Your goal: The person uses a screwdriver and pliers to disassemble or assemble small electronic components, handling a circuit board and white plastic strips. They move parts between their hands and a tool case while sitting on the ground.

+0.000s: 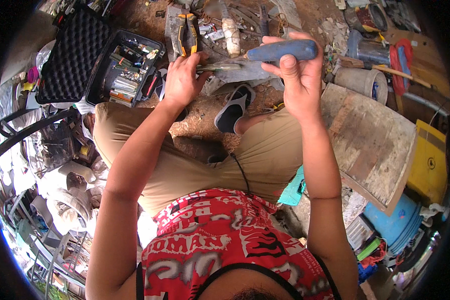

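My right hand [302,82] is raised at the upper right, thumb and fingers closed around a tool with a thick, worn blue handle [282,50]. The tool's narrow end points left; no long blade shows. To its left, my left hand [183,80] is low over a grey slab [255,73], its fingers on a thin, flat metal strip [224,66] that sticks out to the right. Part of the strip is hidden under the fingers. Just beyond that hand lie pliers [187,35] with orange and black handles.
An open black case [157,46] with small metal parts stands at the left. Beyond the slab lies a tool with a whitish wrapped handle [230,35]. At right are a worn wooden board [370,145], a grey bucket [357,82] and a blue tub [397,225].
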